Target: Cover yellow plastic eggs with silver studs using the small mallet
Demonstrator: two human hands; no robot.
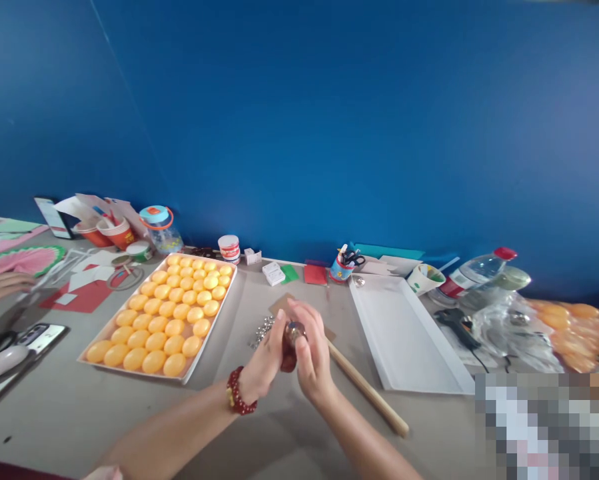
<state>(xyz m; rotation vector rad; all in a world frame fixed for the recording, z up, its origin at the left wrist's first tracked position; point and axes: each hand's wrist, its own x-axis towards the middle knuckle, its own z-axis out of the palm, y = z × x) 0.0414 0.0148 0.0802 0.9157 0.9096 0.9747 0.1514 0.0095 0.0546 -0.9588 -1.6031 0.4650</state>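
Both hands are held together above the middle of the table. My left hand (265, 357) and my right hand (312, 353) cup a small brown object (289, 360) with a shiny rounded top. The fingers cover most of it, so its kind is unclear. Beside my left hand lies a cluster of small silvery metal pieces (262, 331). A brown card (282, 304) sits partly hidden behind the hands. To the right, a wooden stick (369, 390) slants across the table towards me.
A box of orange balls (184, 377) stands left, a white tray (409, 333) right. Beyond it are a bottle (479, 273), a glue gun (456, 327) and bagged orange balls (569, 327). A scissors cup (342, 267) stands by the wall. Another person's hand (4, 287) is far left.
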